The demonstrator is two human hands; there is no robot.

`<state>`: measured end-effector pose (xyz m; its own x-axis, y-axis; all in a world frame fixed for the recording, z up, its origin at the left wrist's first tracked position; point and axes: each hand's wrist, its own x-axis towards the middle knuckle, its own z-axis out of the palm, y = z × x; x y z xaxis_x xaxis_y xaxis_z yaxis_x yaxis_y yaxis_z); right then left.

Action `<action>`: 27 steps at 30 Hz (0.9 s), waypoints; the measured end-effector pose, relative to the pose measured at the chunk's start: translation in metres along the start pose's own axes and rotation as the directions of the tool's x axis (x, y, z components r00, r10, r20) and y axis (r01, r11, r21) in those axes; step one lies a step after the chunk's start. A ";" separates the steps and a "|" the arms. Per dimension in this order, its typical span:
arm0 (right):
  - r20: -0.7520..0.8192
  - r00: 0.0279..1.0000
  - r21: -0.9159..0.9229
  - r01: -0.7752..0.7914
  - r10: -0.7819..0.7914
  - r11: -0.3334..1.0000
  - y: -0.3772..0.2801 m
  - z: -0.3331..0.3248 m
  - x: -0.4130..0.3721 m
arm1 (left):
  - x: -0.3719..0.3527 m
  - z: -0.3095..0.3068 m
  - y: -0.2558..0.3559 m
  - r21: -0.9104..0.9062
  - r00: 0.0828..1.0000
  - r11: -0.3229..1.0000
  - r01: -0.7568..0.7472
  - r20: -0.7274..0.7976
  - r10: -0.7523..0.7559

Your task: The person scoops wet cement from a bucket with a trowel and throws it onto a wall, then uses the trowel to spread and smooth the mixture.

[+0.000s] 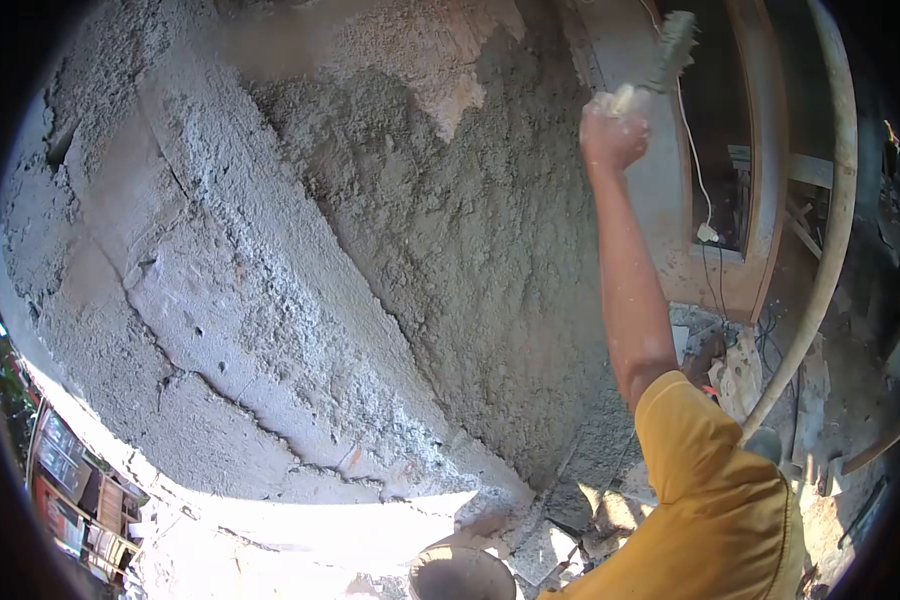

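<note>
From the head camera, the right hand, arm raised, is closed round the handle of a mortar-caked tool. It is held high beside the wet plastered wall, near a window frame. The left hand is out of sight. A bucket sits below.

We saw a rough wall coated in dark grey mortar, spreading left of and below the raised right hand. Far beneath the hand, broken rubble and a round pan lay on the dusty floor.
</note>
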<state>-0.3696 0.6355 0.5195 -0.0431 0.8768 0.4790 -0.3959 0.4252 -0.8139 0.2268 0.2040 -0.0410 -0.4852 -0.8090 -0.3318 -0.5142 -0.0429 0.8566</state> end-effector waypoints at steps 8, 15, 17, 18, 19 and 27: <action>0.988 -0.131 0.093 0.083 -0.081 0.992 0.168 -0.338 -0.284 | -0.001 0.051 0.061 0.139 0.957 0.965 -0.220 0.224 0.186; 0.655 -0.673 0.030 0.479 0.345 0.877 0.249 -0.531 -0.351 | 0.008 0.113 0.095 0.086 0.654 0.752 -0.653 0.566 0.502; 0.692 -0.680 0.138 0.453 0.242 0.881 0.264 -0.556 -0.382 | 0.006 0.131 0.100 0.097 0.622 0.749 -0.655 0.633 0.462; 0.686 -0.724 0.301 0.380 0.079 0.875 0.280 -0.570 -0.399 | -0.005 0.138 0.113 0.047 0.587 0.707 -0.705 0.598 0.546; 0.742 -0.661 0.001 0.170 0.113 0.985 0.263 -0.567 -0.375 | -0.014 0.143 0.125 0.027 0.581 0.715 -0.698 0.605 0.544; 0.322 -0.645 -0.930 -0.353 0.693 0.103 0.167 -0.584 -0.319 | -0.077 0.142 0.149 -0.164 0.544 0.863 -0.478 0.716 0.438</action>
<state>0.1136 0.5586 0.0387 -0.5416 -0.3433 -0.7673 0.8274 -0.0561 -0.5589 0.0866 0.3429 0.0563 -0.9953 -0.0394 -0.0886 -0.0957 0.2530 0.9627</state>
